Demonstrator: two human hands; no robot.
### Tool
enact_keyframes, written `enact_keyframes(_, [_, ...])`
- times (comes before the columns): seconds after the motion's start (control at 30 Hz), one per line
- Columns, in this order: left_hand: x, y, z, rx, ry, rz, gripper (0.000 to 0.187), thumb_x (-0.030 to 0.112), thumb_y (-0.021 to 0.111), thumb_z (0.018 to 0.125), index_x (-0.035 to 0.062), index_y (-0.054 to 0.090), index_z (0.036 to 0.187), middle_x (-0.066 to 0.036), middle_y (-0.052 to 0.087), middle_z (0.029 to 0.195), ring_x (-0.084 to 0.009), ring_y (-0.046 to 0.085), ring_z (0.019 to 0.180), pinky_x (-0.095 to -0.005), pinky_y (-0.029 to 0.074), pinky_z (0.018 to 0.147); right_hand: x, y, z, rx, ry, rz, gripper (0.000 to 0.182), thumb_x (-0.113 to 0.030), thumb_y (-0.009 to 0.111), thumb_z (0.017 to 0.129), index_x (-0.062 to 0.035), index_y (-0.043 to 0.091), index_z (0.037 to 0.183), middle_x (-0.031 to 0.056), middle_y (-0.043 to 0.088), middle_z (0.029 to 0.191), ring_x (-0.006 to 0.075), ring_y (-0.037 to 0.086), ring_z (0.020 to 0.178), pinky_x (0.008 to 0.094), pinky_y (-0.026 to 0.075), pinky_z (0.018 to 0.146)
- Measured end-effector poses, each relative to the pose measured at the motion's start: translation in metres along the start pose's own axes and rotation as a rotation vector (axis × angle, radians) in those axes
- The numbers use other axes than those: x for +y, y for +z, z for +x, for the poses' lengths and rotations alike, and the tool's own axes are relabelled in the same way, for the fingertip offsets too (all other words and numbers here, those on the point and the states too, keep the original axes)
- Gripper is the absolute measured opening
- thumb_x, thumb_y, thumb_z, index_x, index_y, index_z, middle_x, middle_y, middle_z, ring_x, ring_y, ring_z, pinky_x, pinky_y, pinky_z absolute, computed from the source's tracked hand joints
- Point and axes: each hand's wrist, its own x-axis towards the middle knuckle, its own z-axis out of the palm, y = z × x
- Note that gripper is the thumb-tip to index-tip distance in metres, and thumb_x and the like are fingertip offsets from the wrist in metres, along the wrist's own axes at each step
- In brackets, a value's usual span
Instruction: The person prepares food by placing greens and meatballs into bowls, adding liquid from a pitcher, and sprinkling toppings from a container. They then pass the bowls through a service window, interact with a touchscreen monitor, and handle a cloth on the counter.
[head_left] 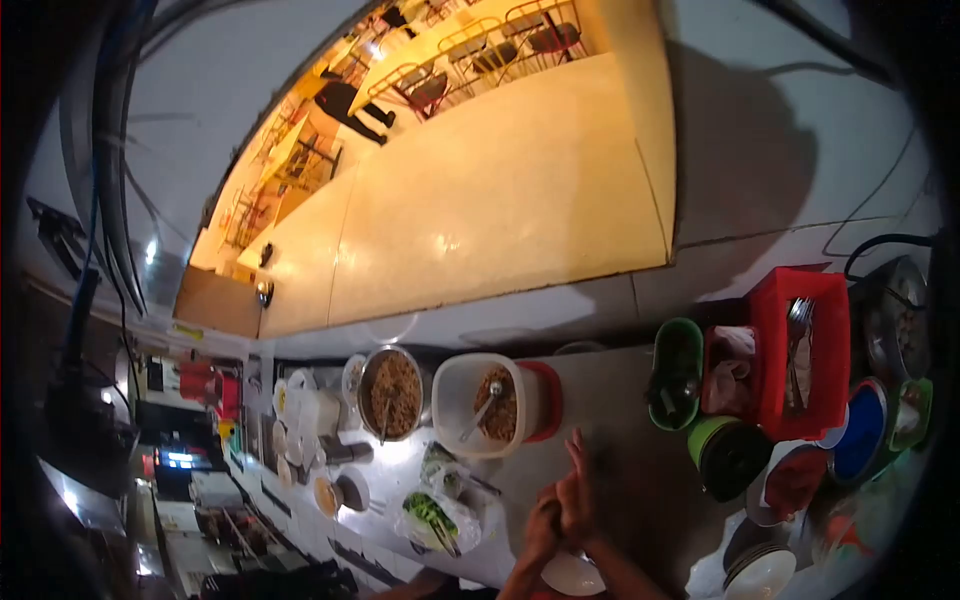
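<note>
The white dish (573, 576) nearest you sits on the counter at the bottom edge of the view, showing between your forearms and partly covered by them. Your left hand (543, 520) and right hand (574, 500) are pressed together above it, some fingers pointing away from you; whether anything is tucked between the palms you cannot tell from here.

Judge that dish as light and stiff, smooth enough to slip under damp fingers, and possibly breakable — its material can't be made out. Hold it by opposite sides of the rim. The pale plastic tub (447, 405) farther off should flex at the walls and feel heavier with the brown food (494, 428) in it; support it low, with both palms, and mind the spoon (484, 416) leaning inside. The bagged greens (430, 516) look soft and easily crushed, so gather loose plastic rather than squeeze.

The counter (612, 405) is grey and shiny, likely slick where wet. To your right stands a red basket (838, 360) holding forks (799, 318). Ahead, a wide opening in the pale wall (735, 130) gives onto a yellow-lit room — tables, chairs (425, 92) and a person (345, 103) in dark trousers.
</note>
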Motion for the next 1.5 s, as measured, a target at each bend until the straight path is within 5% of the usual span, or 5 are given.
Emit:
enact_keyframes(0.2, [0.004,-0.001,0.015,-0.224,-0.110,-0.050,0.043,0.024,0.039,0.093,0.0000,0.050,0.127,-0.010,0.052,0.126,-0.0237,0.048,0.118,-0.0341,0.036,0.102,-0.011,-0.034,0.029,0.064,0.133,-0.169,0.063,-0.024,0.045,0.094,0.0031,0.020,0.145,0.0216,0.025,0.150,0.0302,0.023,0.140,0.0399,0.020,0.112])
enact_keyframes(0.3, [0.045,0.014,0.027,0.013,-0.026,0.404,0.045,0.022,0.036,0.093,-0.0010,0.049,0.129,-0.010,0.051,0.127,-0.0232,0.049,0.117,-0.0320,0.035,0.101,-0.001,-0.012,-0.004,-0.134,0.203,-0.192,0.070,-0.033,0.048,0.094,0.0016,0.017,0.146,0.0218,0.017,0.152,0.0354,0.018,0.141,0.0442,0.018,0.112])
enact_keyframes(0.37, [0.009,0.008,0.054,0.126,-0.126,-0.267,0.037,0.020,0.043,0.093,-0.0004,0.053,0.123,-0.009,0.056,0.120,-0.0216,0.053,0.110,-0.0315,0.040,0.097,-0.003,0.003,-0.009,0.025,-0.033,-0.020,0.062,-0.028,0.053,0.091,-0.0003,0.031,0.142,0.0220,0.029,0.147,0.0371,0.030,0.134,0.0449,0.022,0.111])
enact_keyframes(0.57, [-0.008,0.014,0.061,-0.037,0.083,-0.140,0.037,0.017,0.042,0.093,-0.0014,0.053,0.123,-0.011,0.056,0.122,-0.0189,0.052,0.114,-0.0312,0.039,0.098,0.028,-0.048,-0.005,-0.072,0.015,-0.389,0.040,-0.014,0.069,0.075,-0.0020,0.058,0.113,0.0174,0.056,0.116,0.0349,0.053,0.110,0.0413,0.040,0.096])
enact_keyframes(1.5, [-0.049,-0.013,0.116,-0.106,0.082,0.017,0.022,0.011,0.058,0.082,-0.0019,0.064,0.099,-0.006,0.067,0.093,-0.0120,0.059,0.086,-0.0284,0.048,0.078,0.085,-0.047,-0.010,0.114,-0.190,-0.584,0.028,-0.015,0.069,0.076,-0.0006,0.052,0.093,0.0181,0.054,0.090,0.0366,0.056,0.082,0.0418,0.046,0.071])
